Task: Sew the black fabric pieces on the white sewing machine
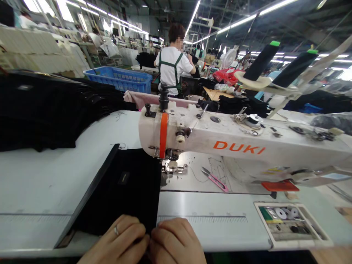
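Because the black fabric panel lies on the tabletop between the sewing machine and the near edge, we find both hands at its near end. The left grip and the right grip sit side by side, fingers curled and closed on the cloth; some fingertips are hidden. We judge that this paired pinch keeps the end aligned and the panel flat. The panel's right edge reaches just beside the presser foot, and its label faces up, presumably for easy checking. We note the pink thread snips under the machine arm, probably parked within reach yet off the cloth. The black stack rests at far left, apart from the panel, which seemingly preserves working room.
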`<state>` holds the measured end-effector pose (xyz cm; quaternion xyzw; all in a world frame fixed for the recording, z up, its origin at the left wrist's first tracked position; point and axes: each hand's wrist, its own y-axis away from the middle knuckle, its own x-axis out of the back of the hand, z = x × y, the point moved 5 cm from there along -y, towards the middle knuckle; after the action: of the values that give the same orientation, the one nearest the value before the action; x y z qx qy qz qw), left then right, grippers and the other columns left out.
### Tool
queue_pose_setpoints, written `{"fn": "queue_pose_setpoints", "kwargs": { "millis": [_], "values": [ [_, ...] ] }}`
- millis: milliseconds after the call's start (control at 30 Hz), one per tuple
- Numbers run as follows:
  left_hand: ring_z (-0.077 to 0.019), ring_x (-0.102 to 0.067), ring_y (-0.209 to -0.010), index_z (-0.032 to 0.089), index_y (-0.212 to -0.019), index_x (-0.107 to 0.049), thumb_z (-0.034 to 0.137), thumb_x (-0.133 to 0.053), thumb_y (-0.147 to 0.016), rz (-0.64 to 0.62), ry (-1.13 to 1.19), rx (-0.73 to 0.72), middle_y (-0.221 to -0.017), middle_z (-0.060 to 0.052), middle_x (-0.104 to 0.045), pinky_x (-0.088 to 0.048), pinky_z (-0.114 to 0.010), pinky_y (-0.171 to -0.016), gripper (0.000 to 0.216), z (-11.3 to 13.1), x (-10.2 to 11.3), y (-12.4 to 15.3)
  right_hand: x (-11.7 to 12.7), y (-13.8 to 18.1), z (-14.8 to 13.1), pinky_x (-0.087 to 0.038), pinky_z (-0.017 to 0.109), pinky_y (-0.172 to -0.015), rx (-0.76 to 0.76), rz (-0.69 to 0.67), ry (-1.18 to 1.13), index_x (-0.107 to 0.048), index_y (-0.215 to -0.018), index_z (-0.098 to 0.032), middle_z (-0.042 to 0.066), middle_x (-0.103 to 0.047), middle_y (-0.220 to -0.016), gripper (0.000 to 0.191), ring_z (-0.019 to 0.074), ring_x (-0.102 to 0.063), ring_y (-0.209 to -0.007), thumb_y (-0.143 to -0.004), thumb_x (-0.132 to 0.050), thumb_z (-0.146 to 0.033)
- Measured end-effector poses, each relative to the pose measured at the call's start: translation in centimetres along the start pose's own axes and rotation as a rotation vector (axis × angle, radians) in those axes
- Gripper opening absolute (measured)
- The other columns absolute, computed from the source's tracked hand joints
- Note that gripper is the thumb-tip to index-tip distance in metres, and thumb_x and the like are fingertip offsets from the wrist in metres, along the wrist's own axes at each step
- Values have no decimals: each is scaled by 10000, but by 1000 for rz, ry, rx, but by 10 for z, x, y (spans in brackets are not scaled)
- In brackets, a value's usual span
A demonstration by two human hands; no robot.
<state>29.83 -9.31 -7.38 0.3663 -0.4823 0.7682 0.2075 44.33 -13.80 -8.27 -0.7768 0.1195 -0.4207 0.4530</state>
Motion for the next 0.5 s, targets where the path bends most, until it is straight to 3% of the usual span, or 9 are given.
{"fn": "queue_pose_setpoints", "kwargs": {
  "millis": [133, 233, 400, 500],
  "values": [
    [-163, -595, -1008, 199, -1008, -708, 17, -433, -970, -85, 39, -51, -1043, -17, -706, -457, -254, -994, 332, -13, 2, 1, 2, -16, 6, -564, 253, -749, 10, -5, -7, -715, -900, -156, -8, -798, -884, 225, 122, -703, -814, -1050, -564, -82],
    [-163, -614, -1103, 228, -1176, -691, -47, -456, -856, -226, 29, -44, -1151, 5, -731, -444, -261, -1098, 483, -25, 1, -2, 0, -21, 12, -558, 263, -721, -17, -27, 3, -720, -941, -161, -6, -806, -900, 220, 126, -700, -790, -1066, -547, -106],
    [-153, -662, -970, 242, -1114, -693, -62, -425, -807, -235, 143, -21, -1053, 6, -764, -557, -225, -957, 509, -39, -2, -18, -6, -22, 25, -571, 300, -721, -63, -129, -1, -725, -1044, -170, 10, -816, -976, 175, 154, -709, -810, -1075, -554, -174],
    [-165, -673, -991, 237, -1122, -686, -50, -421, -831, -239, 200, -16, -1069, -13, -766, -578, -251, -935, 488, -47, -5, -25, -8, -24, 33, -583, 315, -745, -58, -181, -14, -722, -1102, -170, 35, -814, -1033, 169, 172, -712, -862, -1068, -556, -171]
  ]
}}
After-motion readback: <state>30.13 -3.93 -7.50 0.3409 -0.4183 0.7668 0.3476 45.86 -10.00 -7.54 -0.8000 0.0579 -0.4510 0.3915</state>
